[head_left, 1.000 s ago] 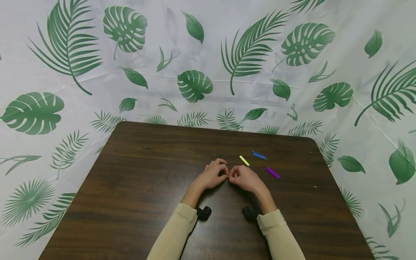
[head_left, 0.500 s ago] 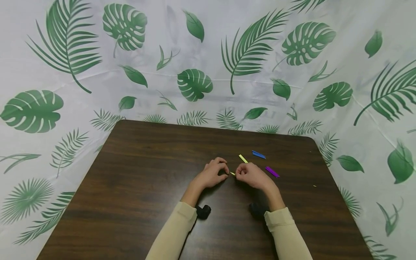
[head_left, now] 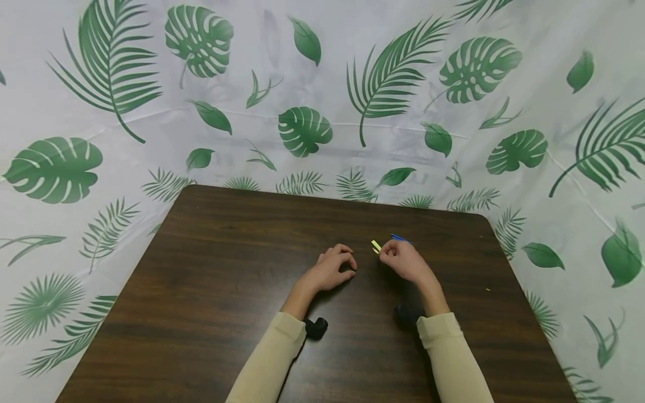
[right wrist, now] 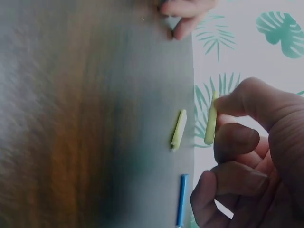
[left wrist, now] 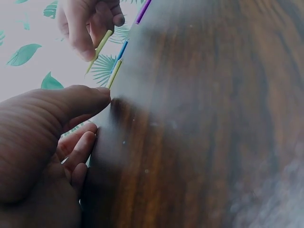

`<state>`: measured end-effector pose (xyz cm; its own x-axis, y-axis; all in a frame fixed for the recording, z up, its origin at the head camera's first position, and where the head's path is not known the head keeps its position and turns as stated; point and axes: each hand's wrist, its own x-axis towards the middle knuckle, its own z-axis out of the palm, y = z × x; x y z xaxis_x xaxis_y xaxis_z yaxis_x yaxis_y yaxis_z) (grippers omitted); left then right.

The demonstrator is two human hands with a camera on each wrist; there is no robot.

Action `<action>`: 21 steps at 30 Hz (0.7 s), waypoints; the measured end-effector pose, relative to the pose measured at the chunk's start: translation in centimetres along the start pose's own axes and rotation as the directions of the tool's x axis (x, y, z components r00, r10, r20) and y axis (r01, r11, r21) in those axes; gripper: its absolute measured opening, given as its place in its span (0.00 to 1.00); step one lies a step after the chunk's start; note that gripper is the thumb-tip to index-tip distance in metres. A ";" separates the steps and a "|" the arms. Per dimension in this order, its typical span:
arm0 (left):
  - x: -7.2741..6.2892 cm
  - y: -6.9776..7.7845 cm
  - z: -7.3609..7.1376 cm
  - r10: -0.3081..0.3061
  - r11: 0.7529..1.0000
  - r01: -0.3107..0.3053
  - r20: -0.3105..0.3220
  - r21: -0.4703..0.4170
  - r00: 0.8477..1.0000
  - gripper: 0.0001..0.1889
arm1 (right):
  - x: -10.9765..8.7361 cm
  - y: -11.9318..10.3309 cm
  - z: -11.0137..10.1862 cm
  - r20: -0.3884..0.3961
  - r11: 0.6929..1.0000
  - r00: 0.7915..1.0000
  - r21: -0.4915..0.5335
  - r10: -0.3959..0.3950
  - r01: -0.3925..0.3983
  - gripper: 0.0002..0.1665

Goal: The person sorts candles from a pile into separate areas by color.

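My right hand [head_left: 406, 262] pinches a short yellow stick [right wrist: 211, 121] between thumb and forefinger, raised above the table. Just beyond it on the table lie more yellow sticks [head_left: 375, 245], seen as a small bundle [right wrist: 178, 130] in the right wrist view. Resting on the table to the left is my left hand [head_left: 330, 270], fingers loosely bent and nothing visible between them. Blue sticks [head_left: 400, 238] lie behind the right hand, which partly covers them. A purple stick [left wrist: 143, 12] shows in the left wrist view; the right hand hides the purple ones from the head camera.
The brown wooden table [head_left: 227, 280] reaches back to a white curtain [head_left: 232, 134] printed with green leaves. A tiny pale fragment [head_left: 487, 289] lies on the table at the right. A black wrist camera [head_left: 316, 328] sits by the left wrist.
My right hand has drawn away from the left hand, moving right and farther back with the yellow stick, over to the yellow bundle. It now covers the purple sticks. The left hand has stayed put.
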<state>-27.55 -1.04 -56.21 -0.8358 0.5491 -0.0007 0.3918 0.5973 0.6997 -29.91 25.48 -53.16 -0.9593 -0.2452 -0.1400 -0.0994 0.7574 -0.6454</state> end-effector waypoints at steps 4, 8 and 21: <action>0.1 -0.1 0.1 0.002 1.000 -0.002 0.002 -0.002 1.000 0.04 | 0.7 0.5 -0.6 -0.032 0.999 0.999 -0.026 0.032 -0.032 0.14; 0.1 0.0 0.1 -0.001 1.000 0.001 0.005 -0.002 1.000 0.06 | 1.4 0.9 -0.9 -0.052 0.998 0.998 -0.043 0.043 -0.045 0.13; -0.1 0.3 -0.2 -0.007 1.000 0.007 0.005 -0.006 1.000 0.08 | 2.7 1.3 -1.1 -0.054 0.995 0.994 -0.015 0.099 -0.100 0.16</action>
<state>-27.42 -1.03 -55.86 -0.8362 0.5483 -0.0092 0.3841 0.5976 0.7038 -32.90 26.47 -53.60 -0.9773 -0.1361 -0.1625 -0.0071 0.7870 -0.6169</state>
